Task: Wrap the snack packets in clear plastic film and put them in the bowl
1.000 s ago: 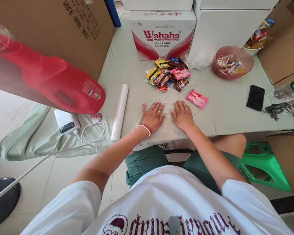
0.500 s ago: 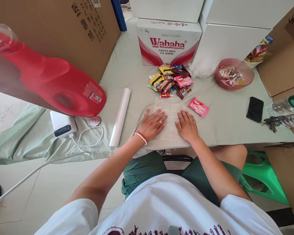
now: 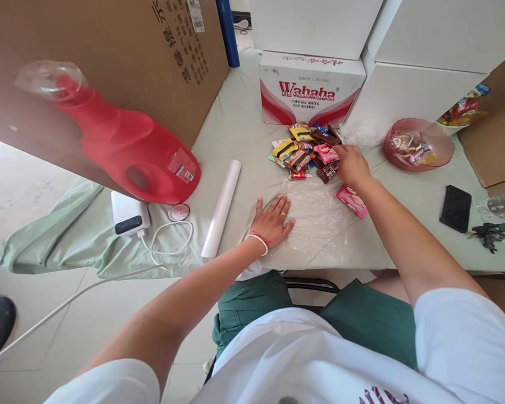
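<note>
A sheet of clear plastic film (image 3: 320, 219) lies flat on the pale green tablecloth (image 3: 235, 134) in front of me. My left hand (image 3: 272, 221) rests flat on the film's left edge, fingers spread. My right hand (image 3: 352, 164) is stretched forward to the right side of a pile of wrapped snacks (image 3: 305, 151), fingers curled at a dark wrapper; what they grip is hidden. A pink wafer packet (image 3: 350, 200) lies just under my right wrist, at the film's far right corner.
A white roll of film (image 3: 221, 207) lies left of the sheet. A big red jug (image 3: 126, 151), a power bank (image 3: 128, 216) with cable, a Wahaha carton (image 3: 309, 92), a pink bowl of sweets (image 3: 418, 146), a black phone (image 3: 455, 209) and keys (image 3: 490, 234) surround it.
My right hand has left the film and reached forward to the snack pile. My left hand stays pressed on the film. The camera has tipped and shifted a little.
</note>
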`<state>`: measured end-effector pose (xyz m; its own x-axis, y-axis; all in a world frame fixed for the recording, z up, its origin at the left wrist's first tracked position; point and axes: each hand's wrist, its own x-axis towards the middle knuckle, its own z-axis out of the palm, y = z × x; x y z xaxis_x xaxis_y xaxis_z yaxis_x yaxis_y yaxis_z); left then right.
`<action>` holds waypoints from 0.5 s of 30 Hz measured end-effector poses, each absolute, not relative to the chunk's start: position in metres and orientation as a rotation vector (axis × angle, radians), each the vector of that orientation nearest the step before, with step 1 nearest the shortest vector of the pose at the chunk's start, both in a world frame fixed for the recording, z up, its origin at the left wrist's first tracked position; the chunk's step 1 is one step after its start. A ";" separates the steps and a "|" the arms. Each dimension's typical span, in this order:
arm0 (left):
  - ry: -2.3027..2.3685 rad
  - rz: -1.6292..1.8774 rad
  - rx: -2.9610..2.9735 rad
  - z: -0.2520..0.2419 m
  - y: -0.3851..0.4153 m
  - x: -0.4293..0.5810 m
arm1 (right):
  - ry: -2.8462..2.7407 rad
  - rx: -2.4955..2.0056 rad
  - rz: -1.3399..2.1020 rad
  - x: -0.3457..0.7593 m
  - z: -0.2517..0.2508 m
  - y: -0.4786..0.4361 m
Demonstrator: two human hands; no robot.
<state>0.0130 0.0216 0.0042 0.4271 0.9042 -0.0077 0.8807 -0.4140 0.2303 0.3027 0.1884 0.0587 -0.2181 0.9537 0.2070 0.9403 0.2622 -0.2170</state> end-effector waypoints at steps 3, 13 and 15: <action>1.576 0.163 2.473 0.005 0.021 0.013 | -2.502 -1.651 0.020 0.292 0.057 0.222; 1.564 0.198 2.461 0.005 0.022 0.012 | -2.220 -1.642 -0.143 0.362 0.056 0.170; 1.552 0.200 2.473 0.005 0.022 0.012 | -1.945 -1.731 -0.108 0.392 0.059 0.159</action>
